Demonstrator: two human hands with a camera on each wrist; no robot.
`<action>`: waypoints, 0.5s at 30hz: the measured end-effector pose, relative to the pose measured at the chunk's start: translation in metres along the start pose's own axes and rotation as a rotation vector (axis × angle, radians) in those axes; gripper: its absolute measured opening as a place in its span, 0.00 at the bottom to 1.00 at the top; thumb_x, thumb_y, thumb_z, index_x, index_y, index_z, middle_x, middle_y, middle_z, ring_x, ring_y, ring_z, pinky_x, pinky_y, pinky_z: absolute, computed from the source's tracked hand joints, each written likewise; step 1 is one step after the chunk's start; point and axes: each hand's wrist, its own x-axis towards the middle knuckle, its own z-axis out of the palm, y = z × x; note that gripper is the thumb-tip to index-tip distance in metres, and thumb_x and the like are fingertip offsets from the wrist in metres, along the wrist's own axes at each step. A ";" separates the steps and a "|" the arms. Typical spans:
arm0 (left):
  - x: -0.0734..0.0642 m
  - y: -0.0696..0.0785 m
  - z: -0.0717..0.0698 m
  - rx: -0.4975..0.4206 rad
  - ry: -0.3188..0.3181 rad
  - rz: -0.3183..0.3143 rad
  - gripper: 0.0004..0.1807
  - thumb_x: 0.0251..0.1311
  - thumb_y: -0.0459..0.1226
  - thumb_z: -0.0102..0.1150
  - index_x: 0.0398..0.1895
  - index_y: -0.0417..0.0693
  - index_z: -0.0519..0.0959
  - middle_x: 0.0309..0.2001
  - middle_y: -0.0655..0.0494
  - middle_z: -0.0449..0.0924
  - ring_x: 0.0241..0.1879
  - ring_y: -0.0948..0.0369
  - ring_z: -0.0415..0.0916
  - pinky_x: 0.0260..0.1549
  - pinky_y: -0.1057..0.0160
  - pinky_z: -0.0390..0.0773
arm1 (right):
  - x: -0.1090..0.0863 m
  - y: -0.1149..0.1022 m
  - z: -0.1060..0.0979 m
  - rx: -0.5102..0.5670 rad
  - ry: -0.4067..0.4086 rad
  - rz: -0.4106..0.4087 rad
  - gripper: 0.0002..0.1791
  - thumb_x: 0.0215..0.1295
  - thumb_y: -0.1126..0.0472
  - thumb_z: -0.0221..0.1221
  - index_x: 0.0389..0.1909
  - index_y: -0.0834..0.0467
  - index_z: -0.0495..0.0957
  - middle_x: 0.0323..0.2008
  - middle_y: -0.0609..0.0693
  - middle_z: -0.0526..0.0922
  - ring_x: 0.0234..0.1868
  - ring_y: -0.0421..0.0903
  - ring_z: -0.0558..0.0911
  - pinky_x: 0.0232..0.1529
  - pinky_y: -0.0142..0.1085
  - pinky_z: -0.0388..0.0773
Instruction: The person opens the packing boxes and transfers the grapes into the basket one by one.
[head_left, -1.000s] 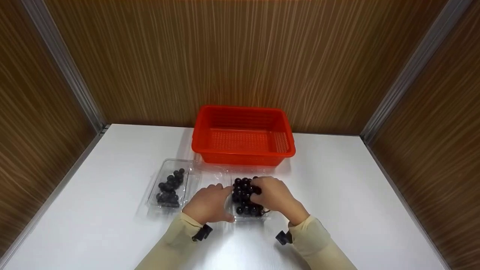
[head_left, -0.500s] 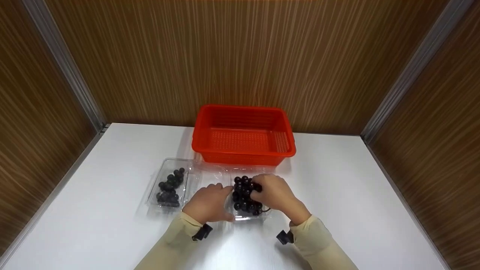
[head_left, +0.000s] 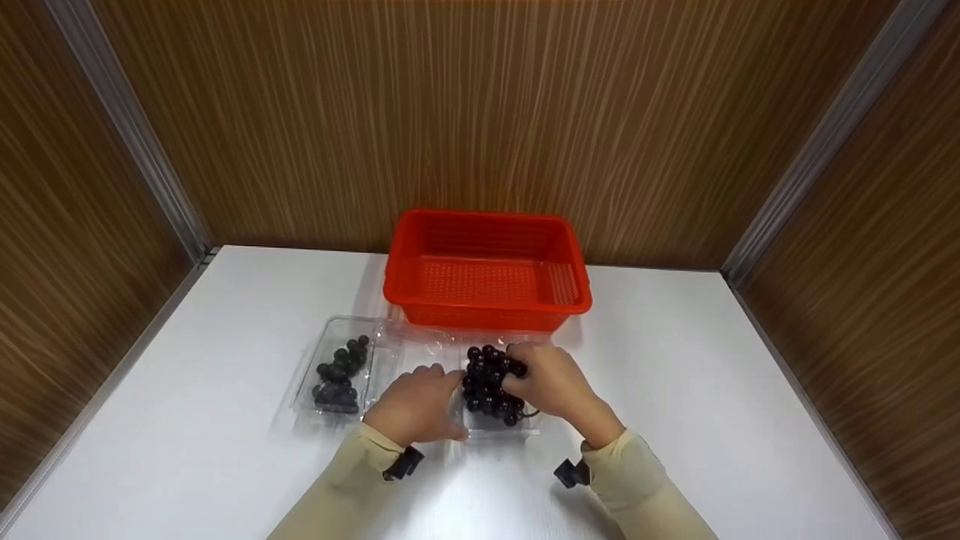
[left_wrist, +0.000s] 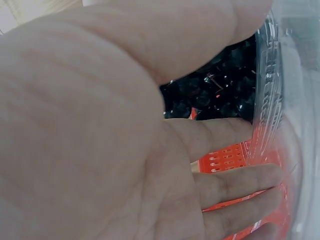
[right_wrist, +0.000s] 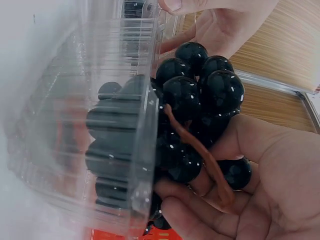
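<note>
My right hand (head_left: 553,382) grips a bunch of dark, glossy grapes (head_left: 486,382) by its right side. In the right wrist view, the bunch stands partly above the rim of a clear plastic box (right_wrist: 142,200), its lower grapes seen through the wall. A brown stem (right_wrist: 197,147) sticks out beside my fingers. My left hand (head_left: 415,405) rests at the box's left side, thumb and fingers spread along it. In the left wrist view, those fingers are straight, with their tips at the clear rim (left_wrist: 269,85).
Further left stands another clear plastic box (head_left: 309,367) with dark grapes inside. Clear plastic (head_left: 427,351) lies between the two boxes. Behind them sits a red perforated basket (head_left: 487,309) with nothing in it. Wood-grain panels (head_left: 480,105) enclose the white table (head_left: 675,375).
The right hand has lifted the grape bunch slightly up from the box, and more of the box's near floor shows beneath it. The left hand has stayed at the box's side.
</note>
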 end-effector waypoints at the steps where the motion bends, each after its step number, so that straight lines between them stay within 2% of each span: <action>1: 0.000 0.000 -0.001 0.006 -0.001 -0.001 0.36 0.45 0.51 0.80 0.56 0.44 0.80 0.39 0.49 0.79 0.42 0.48 0.77 0.44 0.46 0.79 | 0.000 0.000 0.000 -0.002 0.006 -0.002 0.11 0.50 0.65 0.65 0.21 0.51 0.71 0.20 0.39 0.65 0.23 0.40 0.65 0.26 0.35 0.63; 5: -0.001 0.001 -0.003 0.028 -0.009 -0.014 0.41 0.46 0.52 0.79 0.61 0.39 0.78 0.44 0.45 0.80 0.47 0.45 0.77 0.53 0.43 0.76 | 0.000 0.000 -0.002 -0.009 0.015 -0.002 0.11 0.50 0.65 0.65 0.22 0.51 0.71 0.21 0.39 0.65 0.24 0.41 0.65 0.27 0.35 0.63; 9: -0.001 0.002 -0.003 0.012 -0.021 -0.030 0.43 0.48 0.52 0.79 0.64 0.39 0.76 0.50 0.42 0.80 0.52 0.42 0.76 0.58 0.41 0.74 | 0.000 -0.001 -0.004 -0.001 0.016 0.007 0.11 0.51 0.66 0.66 0.23 0.51 0.73 0.22 0.41 0.67 0.26 0.42 0.67 0.28 0.37 0.64; 15: -0.001 0.002 -0.004 0.001 -0.027 -0.043 0.45 0.48 0.52 0.79 0.66 0.38 0.75 0.54 0.40 0.80 0.54 0.41 0.77 0.58 0.42 0.76 | 0.000 -0.002 -0.006 0.014 0.029 0.013 0.09 0.53 0.67 0.66 0.25 0.52 0.75 0.23 0.42 0.69 0.27 0.43 0.69 0.30 0.38 0.67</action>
